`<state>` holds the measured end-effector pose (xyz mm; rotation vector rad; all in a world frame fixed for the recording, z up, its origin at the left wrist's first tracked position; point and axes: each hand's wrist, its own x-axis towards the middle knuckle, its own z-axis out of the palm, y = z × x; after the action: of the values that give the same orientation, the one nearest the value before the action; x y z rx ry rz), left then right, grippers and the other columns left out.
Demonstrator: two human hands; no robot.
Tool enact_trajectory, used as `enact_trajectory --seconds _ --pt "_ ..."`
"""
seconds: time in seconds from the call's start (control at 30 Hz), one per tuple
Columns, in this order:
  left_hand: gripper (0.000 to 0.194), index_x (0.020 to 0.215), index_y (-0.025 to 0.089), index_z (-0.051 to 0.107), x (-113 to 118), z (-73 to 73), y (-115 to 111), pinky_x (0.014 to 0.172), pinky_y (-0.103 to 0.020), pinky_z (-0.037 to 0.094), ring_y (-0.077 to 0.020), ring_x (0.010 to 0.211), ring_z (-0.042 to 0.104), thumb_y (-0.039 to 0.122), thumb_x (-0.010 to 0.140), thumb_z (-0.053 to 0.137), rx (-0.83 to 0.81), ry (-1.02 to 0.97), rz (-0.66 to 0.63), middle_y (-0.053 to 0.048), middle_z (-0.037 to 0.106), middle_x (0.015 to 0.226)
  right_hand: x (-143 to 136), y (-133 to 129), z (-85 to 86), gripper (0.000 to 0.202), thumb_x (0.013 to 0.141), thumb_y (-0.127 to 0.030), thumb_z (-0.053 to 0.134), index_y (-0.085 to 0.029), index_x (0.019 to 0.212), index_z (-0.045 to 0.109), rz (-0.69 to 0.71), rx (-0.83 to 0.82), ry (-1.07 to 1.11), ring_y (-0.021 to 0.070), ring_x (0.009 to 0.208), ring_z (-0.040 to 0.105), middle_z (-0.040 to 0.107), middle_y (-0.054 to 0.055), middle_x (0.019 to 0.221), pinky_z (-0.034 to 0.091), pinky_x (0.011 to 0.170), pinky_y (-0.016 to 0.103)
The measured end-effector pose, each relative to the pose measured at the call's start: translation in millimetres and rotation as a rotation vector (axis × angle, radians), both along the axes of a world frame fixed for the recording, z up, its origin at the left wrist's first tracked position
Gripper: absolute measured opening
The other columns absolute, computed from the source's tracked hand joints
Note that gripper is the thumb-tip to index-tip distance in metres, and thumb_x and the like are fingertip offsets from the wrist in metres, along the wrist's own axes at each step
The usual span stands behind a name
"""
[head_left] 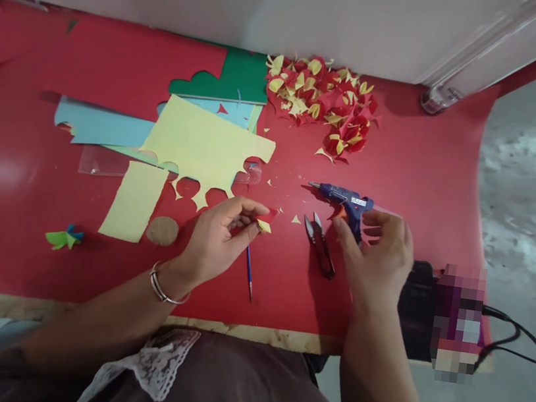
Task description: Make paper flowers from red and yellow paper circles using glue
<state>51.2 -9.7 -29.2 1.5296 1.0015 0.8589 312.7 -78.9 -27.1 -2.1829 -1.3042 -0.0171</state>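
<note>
The desk [428,157] was smooth and red, bearing a flat yellow sheet [201,142] with rounded bites along its edge, a hard blue glue gun [339,194] and slim, dark-handled snips [323,254]. A little folded red-and-yellow paper piece [264,226] lay at the fingertips of the left hand [217,237], whose narrow grip pinched it. The right hand [381,267] spread its grip either side of the glue gun's handle; whether it touched, I couldn't tell.
</note>
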Motion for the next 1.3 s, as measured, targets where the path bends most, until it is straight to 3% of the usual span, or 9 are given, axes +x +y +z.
enact_trajectory --seconds 0.17,0.3,0.47,0.9,1.3 --pt "0.017 0.113 0.021 0.074 0 -0.1 2 0.082 -0.03 0.066 -0.0152 0.085 0.078 0.019 0.097 0.071 0.075 0.047 0.024 -0.004 0.081 0.097 1 7 -15.9 0.044 0.082 -0.05 0.083 -0.024 0.108 0.061 -0.046 -0.078 -0.013 0.0285 0.094 0.061 0.066 0.007 0.104 0.05 0.09 0.048" --pt "0.018 0.115 0.021 0.074 -1 -0.3 3 0.083 -0.03 0.065 -0.0153 0.088 0.078 0.018 0.098 0.07 0.073 0.064 0.029 -0.005 0.082 0.099 4 7 -19.7 0.038 0.082 -0.044 0.08 -0.024 0.106 0.059 -0.037 -0.042 0.018 0.0258 0.089 0.06 0.066 0.006 0.101 0.05 0.089 0.047" --pt "0.017 0.115 0.02 0.072 -2 -1.5 5 0.082 -0.03 0.066 -0.0159 0.087 0.079 0.018 0.099 0.068 0.045 0.026 0.026 -0.006 0.082 0.098 -1 -2 -16.8 0.037 0.083 -0.046 0.079 -0.024 0.106 0.06 0.026 0.078 0.013 0.023 0.082 0.061 0.068 0.006 0.103 0.052 0.08 0.042" --pt "0.021 0.116 0.022 0.075 1 -2.9 2 0.082 -0.031 0.065 -0.0154 0.087 0.076 0.016 0.097 0.068 0.138 0.155 0.053 -0.005 0.082 0.103 -20 -14 -10.8 0.036 0.086 -0.03 0.083 -0.024 0.112 0.059 0.354 0.259 -0.114 0.0283 0.099 0.072 0.073 0.01 0.111 0.056 0.078 0.042" --pt "0.02 0.115 0.022 0.075 2 -3.7 -1 0.081 -0.029 0.064 -0.0154 0.086 0.076 0.016 0.097 0.069 0.161 0.187 0.047 -0.004 0.081 0.102 -20 -11 -10.4 0.033 0.087 -0.027 0.081 -0.026 0.11 0.058 0.398 0.286 -0.171 0.0274 0.097 0.072 0.074 0.008 0.106 0.057 0.082 0.043"
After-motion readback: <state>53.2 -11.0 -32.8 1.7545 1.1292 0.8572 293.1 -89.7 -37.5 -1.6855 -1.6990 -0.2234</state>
